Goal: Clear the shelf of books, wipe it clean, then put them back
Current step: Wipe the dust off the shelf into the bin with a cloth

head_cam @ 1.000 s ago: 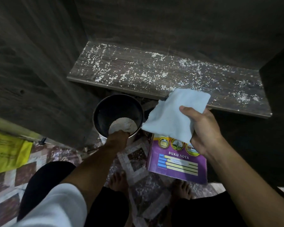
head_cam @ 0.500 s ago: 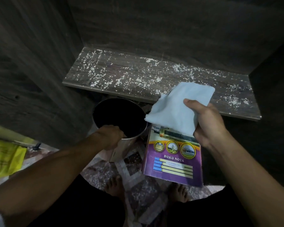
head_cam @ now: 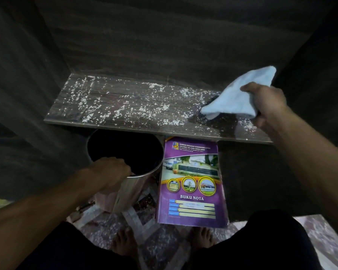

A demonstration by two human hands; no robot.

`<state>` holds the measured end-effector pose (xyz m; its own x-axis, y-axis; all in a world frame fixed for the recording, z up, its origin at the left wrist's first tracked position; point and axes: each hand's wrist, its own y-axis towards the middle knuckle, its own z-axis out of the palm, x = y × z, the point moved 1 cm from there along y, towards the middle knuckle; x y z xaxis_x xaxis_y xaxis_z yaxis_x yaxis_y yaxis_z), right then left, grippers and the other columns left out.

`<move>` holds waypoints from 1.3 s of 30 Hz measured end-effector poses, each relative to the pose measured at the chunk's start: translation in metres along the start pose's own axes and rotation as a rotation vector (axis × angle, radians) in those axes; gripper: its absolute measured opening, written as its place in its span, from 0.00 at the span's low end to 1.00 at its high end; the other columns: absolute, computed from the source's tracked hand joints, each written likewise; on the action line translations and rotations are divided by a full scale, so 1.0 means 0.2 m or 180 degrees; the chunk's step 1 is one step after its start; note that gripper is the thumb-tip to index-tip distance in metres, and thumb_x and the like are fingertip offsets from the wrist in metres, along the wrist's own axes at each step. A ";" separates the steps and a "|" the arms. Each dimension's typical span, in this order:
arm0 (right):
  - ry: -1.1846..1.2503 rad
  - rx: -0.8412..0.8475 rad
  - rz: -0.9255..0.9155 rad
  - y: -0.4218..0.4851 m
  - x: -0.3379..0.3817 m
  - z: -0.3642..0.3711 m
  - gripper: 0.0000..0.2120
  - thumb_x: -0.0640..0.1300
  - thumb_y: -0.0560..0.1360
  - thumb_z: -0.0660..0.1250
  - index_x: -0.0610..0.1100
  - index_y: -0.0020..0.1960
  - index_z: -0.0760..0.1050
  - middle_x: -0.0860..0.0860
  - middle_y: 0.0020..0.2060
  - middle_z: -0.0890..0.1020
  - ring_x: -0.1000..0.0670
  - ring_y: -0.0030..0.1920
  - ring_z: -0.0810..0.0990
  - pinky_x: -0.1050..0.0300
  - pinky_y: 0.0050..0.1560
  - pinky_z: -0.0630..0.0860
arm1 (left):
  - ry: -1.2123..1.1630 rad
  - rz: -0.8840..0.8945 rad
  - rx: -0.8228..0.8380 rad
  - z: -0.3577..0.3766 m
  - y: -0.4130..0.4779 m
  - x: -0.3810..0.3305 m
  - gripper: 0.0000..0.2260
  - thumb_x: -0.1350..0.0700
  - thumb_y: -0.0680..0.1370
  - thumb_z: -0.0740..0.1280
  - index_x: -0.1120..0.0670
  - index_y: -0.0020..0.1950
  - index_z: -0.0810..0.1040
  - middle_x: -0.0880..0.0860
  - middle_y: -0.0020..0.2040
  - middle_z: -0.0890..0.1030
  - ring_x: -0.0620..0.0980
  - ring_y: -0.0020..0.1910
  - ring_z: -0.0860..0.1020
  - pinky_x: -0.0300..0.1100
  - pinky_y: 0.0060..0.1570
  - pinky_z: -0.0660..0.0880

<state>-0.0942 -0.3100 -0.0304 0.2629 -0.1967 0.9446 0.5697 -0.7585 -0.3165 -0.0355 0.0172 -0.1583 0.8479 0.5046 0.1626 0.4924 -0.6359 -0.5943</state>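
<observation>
Gripping a pale blue cloth (head_cam: 240, 94), the right hand (head_cam: 265, 106) is up at the right end of the shelf (head_cam: 125, 106), fingers curled round the bunched fabric, thumb on top. The cloth's loose corner hangs down left of the hand, close over the board; touching or not, cannot tell.

The shelf is a dark wood-grain board with no books on it, speckled all over with white flakes, thickest out to the left of the right hand. The patch just under the cloth looks darker with fewer flakes.

The left hand (head_cam: 109, 174) grips the near rim of a shiny metal bin (head_cam: 137, 184), fingers hooked over into its dark inside. The bin stands just beyond that hand, partly under the shelf's front edge.

A book (head_cam: 191, 184) lies flat on the patterned floor (head_cam: 164, 248) between the two hands, just right of the bin, its top edge at the shelf's front edge. Purple cover, "BUKU NOTA", a building photo, three round pictures and yellow lines. Page edges show along its sides; one book or a stack, cannot tell.

Bare feet (head_cam: 125, 242) are below, nearer than both hands.
</observation>
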 end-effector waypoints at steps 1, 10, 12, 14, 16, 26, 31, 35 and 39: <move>-0.0216 -0.0087 -0.0088 0.04 0.03 -0.02 0.23 0.42 0.74 0.72 0.41 0.67 0.71 0.46 0.53 0.82 0.47 0.47 0.84 0.55 0.37 0.82 | 0.0032 -0.0007 0.0024 -0.01 0.00 0.00 0.13 0.57 0.74 0.63 0.51 0.57 0.80 0.54 0.58 0.80 0.55 0.58 0.79 0.44 0.54 0.76; -0.3863 -0.0943 -0.1544 0.36 0.26 -0.17 0.19 0.42 0.76 0.69 0.35 0.63 0.74 0.35 0.58 0.78 0.34 0.57 0.79 0.44 0.53 0.77 | 0.0135 0.0027 0.0087 -0.06 -0.02 -0.01 0.13 0.55 0.75 0.64 0.50 0.57 0.79 0.52 0.58 0.80 0.54 0.58 0.79 0.42 0.53 0.74; -0.4849 -0.0950 -0.1750 0.37 0.24 -0.18 0.17 0.41 0.76 0.68 0.35 0.62 0.74 0.34 0.58 0.78 0.32 0.56 0.79 0.43 0.51 0.76 | 0.0145 0.0046 0.0098 -0.07 -0.02 -0.02 0.13 0.55 0.75 0.64 0.50 0.58 0.79 0.53 0.59 0.79 0.54 0.59 0.78 0.41 0.53 0.74; -0.5379 -0.0766 -0.1719 0.38 0.15 -0.17 0.16 0.42 0.77 0.66 0.38 0.63 0.75 0.36 0.59 0.78 0.34 0.57 0.79 0.45 0.52 0.75 | 0.0135 0.0067 0.0140 -0.08 -0.02 -0.03 0.13 0.54 0.76 0.63 0.50 0.60 0.78 0.53 0.61 0.78 0.54 0.61 0.77 0.41 0.54 0.73; -0.5357 -0.0551 -0.1435 0.39 0.02 -0.17 0.16 0.45 0.78 0.65 0.39 0.63 0.76 0.38 0.58 0.79 0.36 0.57 0.80 0.47 0.51 0.76 | 0.0142 0.0080 0.0122 -0.09 -0.02 -0.04 0.14 0.53 0.76 0.62 0.50 0.61 0.77 0.53 0.62 0.78 0.53 0.61 0.77 0.41 0.54 0.72; -0.3635 -0.0199 -0.0382 0.39 -0.16 -0.17 0.24 0.56 0.82 0.59 0.36 0.65 0.74 0.37 0.63 0.78 0.36 0.62 0.77 0.48 0.58 0.74 | 0.0223 0.0191 0.0134 -0.11 -0.04 -0.02 0.14 0.52 0.79 0.58 0.49 0.63 0.75 0.51 0.65 0.75 0.51 0.64 0.75 0.38 0.58 0.69; -0.3582 -0.0157 -0.0332 0.38 -0.20 -0.20 0.17 0.54 0.81 0.60 0.39 0.50 0.71 0.38 0.53 0.78 0.39 0.53 0.77 0.48 0.53 0.74 | 0.0196 0.0169 0.0154 -0.12 -0.05 -0.02 0.13 0.52 0.80 0.58 0.49 0.62 0.76 0.50 0.64 0.76 0.49 0.64 0.75 0.37 0.57 0.68; -0.3768 -0.0317 -0.0418 0.39 -0.24 -0.20 0.28 0.62 0.77 0.58 0.39 0.61 0.74 0.38 0.59 0.77 0.36 0.65 0.71 0.47 0.58 0.67 | 0.0174 0.0102 0.0183 -0.10 -0.05 -0.01 0.13 0.51 0.79 0.59 0.49 0.62 0.76 0.51 0.64 0.75 0.51 0.64 0.75 0.39 0.58 0.70; -0.3621 -0.0515 -0.0405 0.39 -0.26 -0.20 0.23 0.54 0.79 0.64 0.36 0.64 0.74 0.41 0.60 0.78 0.36 0.62 0.76 0.50 0.54 0.73 | 0.0187 0.0072 0.0094 -0.09 -0.05 0.00 0.14 0.53 0.79 0.59 0.49 0.63 0.75 0.51 0.64 0.75 0.52 0.64 0.75 0.40 0.59 0.70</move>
<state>-0.0949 -0.3836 -0.1006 0.8069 0.4978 0.3180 0.5576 -0.8195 -0.1322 -0.0373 0.0120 -0.1387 0.8693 0.4544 0.1944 0.4676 -0.6290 -0.6211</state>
